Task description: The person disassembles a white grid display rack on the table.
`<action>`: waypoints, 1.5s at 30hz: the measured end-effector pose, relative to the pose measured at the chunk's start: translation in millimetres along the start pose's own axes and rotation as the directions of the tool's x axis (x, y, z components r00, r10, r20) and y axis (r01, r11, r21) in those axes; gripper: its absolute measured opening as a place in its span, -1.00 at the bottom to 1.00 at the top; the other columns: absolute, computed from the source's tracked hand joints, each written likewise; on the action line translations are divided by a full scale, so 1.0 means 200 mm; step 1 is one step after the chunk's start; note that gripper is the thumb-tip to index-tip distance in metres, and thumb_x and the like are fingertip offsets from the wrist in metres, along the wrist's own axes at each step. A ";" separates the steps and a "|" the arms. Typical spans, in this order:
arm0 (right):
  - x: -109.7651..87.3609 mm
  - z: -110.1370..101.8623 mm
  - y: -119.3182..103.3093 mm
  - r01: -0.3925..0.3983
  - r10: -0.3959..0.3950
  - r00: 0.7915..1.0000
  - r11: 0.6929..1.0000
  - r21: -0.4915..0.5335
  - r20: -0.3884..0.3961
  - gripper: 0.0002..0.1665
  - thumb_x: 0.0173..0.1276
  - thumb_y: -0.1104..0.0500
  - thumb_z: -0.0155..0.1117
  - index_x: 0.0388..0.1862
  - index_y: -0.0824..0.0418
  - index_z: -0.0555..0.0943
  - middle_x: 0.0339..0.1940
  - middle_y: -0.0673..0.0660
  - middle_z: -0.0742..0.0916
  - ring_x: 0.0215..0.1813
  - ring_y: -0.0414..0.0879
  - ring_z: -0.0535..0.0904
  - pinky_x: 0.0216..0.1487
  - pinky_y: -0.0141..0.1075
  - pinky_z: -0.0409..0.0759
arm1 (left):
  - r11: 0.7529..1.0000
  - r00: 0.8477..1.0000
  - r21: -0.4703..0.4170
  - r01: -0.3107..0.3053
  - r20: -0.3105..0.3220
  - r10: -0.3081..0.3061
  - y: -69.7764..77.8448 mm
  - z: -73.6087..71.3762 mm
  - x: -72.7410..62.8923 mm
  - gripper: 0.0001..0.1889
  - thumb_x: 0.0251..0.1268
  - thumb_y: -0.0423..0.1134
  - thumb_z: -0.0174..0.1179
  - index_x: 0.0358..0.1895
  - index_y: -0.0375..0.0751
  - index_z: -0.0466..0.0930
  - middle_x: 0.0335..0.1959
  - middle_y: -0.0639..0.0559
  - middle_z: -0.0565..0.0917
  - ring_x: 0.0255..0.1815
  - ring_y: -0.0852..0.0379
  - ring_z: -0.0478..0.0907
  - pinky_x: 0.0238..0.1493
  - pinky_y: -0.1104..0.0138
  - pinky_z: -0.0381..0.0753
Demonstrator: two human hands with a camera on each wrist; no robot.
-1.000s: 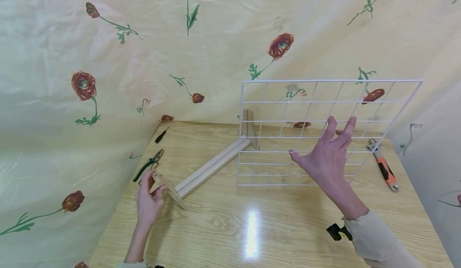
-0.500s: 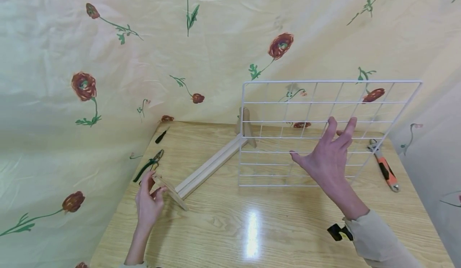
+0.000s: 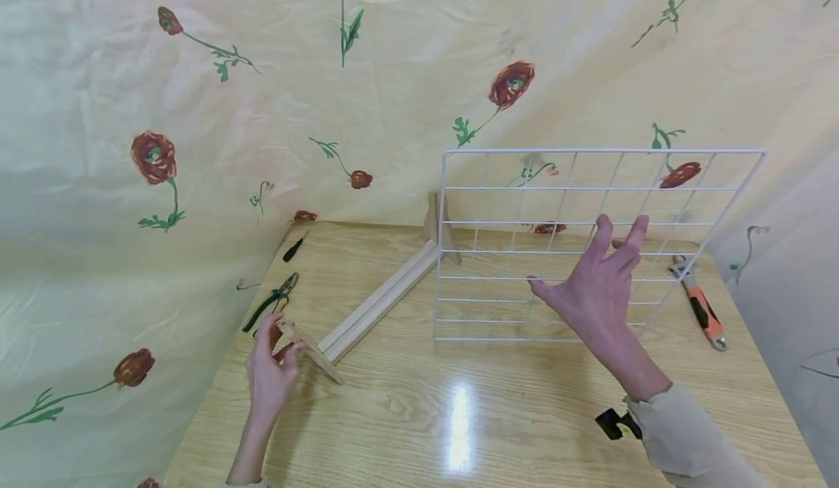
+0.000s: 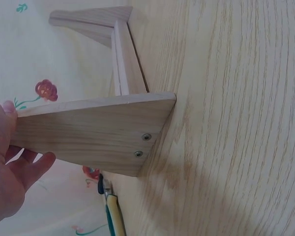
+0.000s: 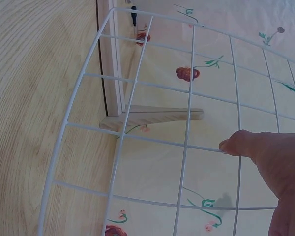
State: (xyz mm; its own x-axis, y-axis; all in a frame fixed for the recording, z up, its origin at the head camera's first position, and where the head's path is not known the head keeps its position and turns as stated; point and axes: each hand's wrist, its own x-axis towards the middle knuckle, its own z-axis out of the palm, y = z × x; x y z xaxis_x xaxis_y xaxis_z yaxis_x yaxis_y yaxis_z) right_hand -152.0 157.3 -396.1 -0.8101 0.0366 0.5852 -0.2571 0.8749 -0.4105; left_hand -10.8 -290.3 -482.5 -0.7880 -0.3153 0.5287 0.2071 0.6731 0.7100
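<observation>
A pale wooden stand (image 3: 380, 302) lies aslant on the table, its two long rails joining an end board at each end. My left hand (image 3: 270, 375) pinches the top of the near end board (image 4: 93, 130), which shows two screw heads in the left wrist view. A white wire grid panel (image 3: 537, 151) stands tilted at the right. My right hand (image 3: 599, 284) holds it with fingers spread and fingertips on the wires; the thumb (image 5: 236, 141) touches a wire in the right wrist view. The far end board (image 3: 431, 218) is partly behind the grid.
Pliers (image 3: 272, 301) and a small dark screwdriver (image 3: 293, 249) lie at the table's left edge. An orange-handled adjustable wrench (image 3: 703, 309) lies at the right. A small black object (image 3: 612, 424) sits by the right sleeve, partly hidden. Flowered cloth walls rise behind and beside the table.
The stand's far end has swung left and back, away from the grid. The grid's top has dipped slightly. Both hands have stayed almost in place.
</observation>
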 end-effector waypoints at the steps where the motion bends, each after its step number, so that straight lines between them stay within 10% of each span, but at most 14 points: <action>1: 0.00 0.00 0.00 0.000 0.000 1.000 1.000 0.000 0.002 0.56 -0.38 0.00 0.81 0.44 0.30 -0.07 0.54 0.49 -0.24 0.03 0.51 0.22 -0.53 0.14 0.48 | 1.000 1.000 0.000 -0.001 -0.001 0.001 0.00 0.00 0.00 -0.32 -0.07 -0.76 0.38 0.22 -0.47 0.39 -0.06 -0.47 0.62 0.07 -0.41 0.57 -0.17 0.27 0.71; 7: 0.00 0.00 0.00 -0.008 0.009 1.000 1.000 -0.004 0.017 0.56 -0.37 -0.01 0.81 0.44 0.30 -0.08 0.53 0.49 -0.25 0.03 0.51 0.21 -0.53 0.15 0.49 | 1.000 1.000 -0.011 -0.005 -0.001 0.005 0.00 0.00 0.00 -0.32 -0.06 -0.75 0.38 0.22 -0.47 0.38 -0.08 -0.46 0.62 0.06 -0.44 0.56 -0.21 -0.04 0.68; 35: 0.00 -0.01 0.00 -0.044 0.045 0.998 0.999 -0.009 0.051 0.56 -0.34 -0.02 0.80 0.45 0.30 -0.09 0.53 0.49 -0.27 0.05 0.54 0.22 -0.54 0.15 0.51 | 0.999 0.999 0.034 -0.006 -0.033 0.007 0.02 0.01 -0.01 -0.32 -0.07 -0.60 0.50 0.20 -0.44 0.41 -0.14 -0.38 0.62 -0.01 -0.36 0.62 -0.20 -0.06 0.69; 45: -0.02 0.00 0.00 -0.058 0.058 0.996 0.998 -0.003 0.061 0.57 -0.35 -0.02 0.80 0.46 0.29 -0.09 0.54 0.47 -0.28 0.04 0.54 0.22 -0.51 0.13 0.50 | 0.998 0.998 0.054 -0.013 -0.064 0.017 0.02 0.02 -0.02 -0.32 -0.12 -0.60 0.51 0.17 -0.47 0.43 -0.19 -0.37 0.64 -0.09 -0.36 0.65 -0.10 0.52 0.62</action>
State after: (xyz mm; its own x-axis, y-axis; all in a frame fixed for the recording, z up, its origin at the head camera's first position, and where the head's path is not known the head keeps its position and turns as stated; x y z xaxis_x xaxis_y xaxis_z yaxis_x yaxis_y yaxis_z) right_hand -149.2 158.4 -397.7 -0.8542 0.0577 0.5167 -0.2083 0.8726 -0.4419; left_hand -10.2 -283.8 -484.2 -0.7459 -0.3461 0.5690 0.1861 0.7120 0.6770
